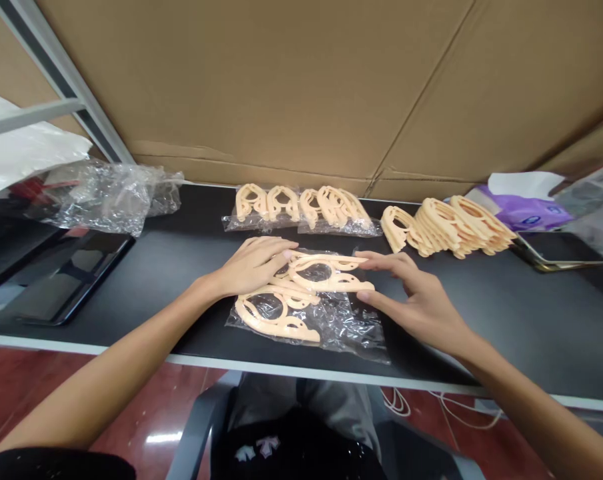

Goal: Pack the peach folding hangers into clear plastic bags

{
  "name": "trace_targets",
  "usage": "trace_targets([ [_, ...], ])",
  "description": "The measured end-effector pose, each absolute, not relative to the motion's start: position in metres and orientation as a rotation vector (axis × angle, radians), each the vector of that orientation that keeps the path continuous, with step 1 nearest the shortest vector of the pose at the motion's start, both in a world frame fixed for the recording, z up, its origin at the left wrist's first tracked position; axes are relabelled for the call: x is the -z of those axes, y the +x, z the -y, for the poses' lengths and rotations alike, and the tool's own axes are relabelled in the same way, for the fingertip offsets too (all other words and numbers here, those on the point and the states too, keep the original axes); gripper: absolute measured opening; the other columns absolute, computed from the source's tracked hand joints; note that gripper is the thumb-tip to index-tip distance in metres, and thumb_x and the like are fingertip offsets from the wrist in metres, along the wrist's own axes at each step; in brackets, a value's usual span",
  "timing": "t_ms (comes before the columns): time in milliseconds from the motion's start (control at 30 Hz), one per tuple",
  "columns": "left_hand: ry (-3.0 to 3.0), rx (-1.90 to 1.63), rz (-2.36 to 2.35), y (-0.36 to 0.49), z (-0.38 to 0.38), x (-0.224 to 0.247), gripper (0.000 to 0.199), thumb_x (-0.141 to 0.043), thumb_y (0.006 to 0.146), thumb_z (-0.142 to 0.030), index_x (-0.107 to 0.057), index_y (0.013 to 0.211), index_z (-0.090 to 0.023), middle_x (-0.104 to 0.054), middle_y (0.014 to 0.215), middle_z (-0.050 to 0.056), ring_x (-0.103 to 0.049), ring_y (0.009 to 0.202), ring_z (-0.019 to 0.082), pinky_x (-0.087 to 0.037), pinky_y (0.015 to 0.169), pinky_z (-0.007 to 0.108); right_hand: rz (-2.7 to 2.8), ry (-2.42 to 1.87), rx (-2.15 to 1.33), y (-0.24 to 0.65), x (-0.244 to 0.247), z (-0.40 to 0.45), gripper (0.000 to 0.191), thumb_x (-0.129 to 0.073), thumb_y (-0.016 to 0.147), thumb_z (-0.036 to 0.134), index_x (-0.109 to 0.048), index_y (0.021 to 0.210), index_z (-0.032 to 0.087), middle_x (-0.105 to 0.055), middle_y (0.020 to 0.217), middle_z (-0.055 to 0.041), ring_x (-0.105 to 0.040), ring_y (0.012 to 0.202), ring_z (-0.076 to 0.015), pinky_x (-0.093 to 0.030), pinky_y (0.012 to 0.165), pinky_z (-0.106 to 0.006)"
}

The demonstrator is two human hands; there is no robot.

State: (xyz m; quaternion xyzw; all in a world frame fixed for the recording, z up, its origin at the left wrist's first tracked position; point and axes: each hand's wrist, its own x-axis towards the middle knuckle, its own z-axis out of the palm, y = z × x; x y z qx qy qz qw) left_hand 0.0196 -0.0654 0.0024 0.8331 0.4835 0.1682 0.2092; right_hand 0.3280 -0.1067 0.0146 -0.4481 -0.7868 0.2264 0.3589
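Observation:
Close to the table's front edge lie several cream plastic folding hangers (276,327), overlapping on and in a clear plastic bag (348,330). My right hand (414,297) grips the right end of the top hanger (331,283), thumb below and fingers above. That hanger lies across the others. My left hand (256,263) rests over the left part of the pile with its fingers stretched out, palm down. Its thumb touches the hangers near the top one's left end. The palm hides part of the pile.
Behind the hands, more hangers (331,207) lie on clear bags along the cardboard wall (281,87). A row of stacked hangers (446,227) stands to the right, beside a purple tissue pack (528,210) and a phone (564,248). Crumpled clear plastic (111,190) and a dark tablet-like device (76,273) are left.

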Motion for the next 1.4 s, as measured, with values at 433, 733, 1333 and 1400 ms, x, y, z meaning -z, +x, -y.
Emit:
trace_targets([
  [433, 2.429, -0.521, -1.325, 0.022, 0.068, -0.001, 0.048, -0.04, 0.102, -0.051, -0.06, 0.136, -0.025, -0.062, 0.145, 0.006, -0.051, 0.137, 0.028, -0.034, 0.116, 0.049, 2.233, -1.183, -0.337, 0.304, -0.013, 0.101, 0.021, -0.074, 0.084, 0.034, -0.068, 0.102, 0.026, -0.065, 0.136, -0.0097, -0.054, 0.125, -0.033, -0.043, 0.106, -0.061],
  [733, 2.434, -0.546, -1.322, 0.021, 0.068, 0.0, 0.047, -0.038, 0.104, -0.052, -0.061, 0.135, -0.024, -0.063, 0.143, 0.006, -0.053, 0.136, 0.026, -0.035, 0.115, 0.047, 2.343, -1.201, -0.025, 0.31, -0.019, 0.113, 0.015, -0.068, 0.091, 0.036, -0.081, 0.095, 0.03, -0.045, 0.151, -0.0106, -0.043, 0.137, -0.0395, -0.039, 0.106, -0.067],
  [1333, 2.399, -0.515, -1.322, 0.021, 0.069, -0.001, 0.046, -0.04, 0.102, -0.047, -0.059, 0.137, -0.023, -0.061, 0.146, 0.007, -0.05, 0.139, 0.028, -0.032, 0.117, 0.049, 2.445, -1.451, 0.244, 0.337, -0.017, 0.104, 0.043, -0.057, 0.093, 0.058, -0.08, 0.105, 0.024, -0.056, 0.144, -0.0175, -0.044, 0.137, -0.0456, -0.04, 0.099, -0.072],
  [1400, 2.402, -0.513, -1.321, 0.021, 0.068, 0.0, 0.046, -0.04, 0.102, -0.047, -0.059, 0.137, -0.023, -0.061, 0.146, 0.007, -0.05, 0.139, 0.028, -0.032, 0.117, 0.049, 2.409, -1.421, 0.217, 0.339, -0.017, 0.102, 0.037, -0.058, 0.094, 0.054, -0.08, 0.101, 0.024, -0.058, 0.14, -0.0161, -0.047, 0.134, -0.0441, -0.042, 0.099, -0.07],
])
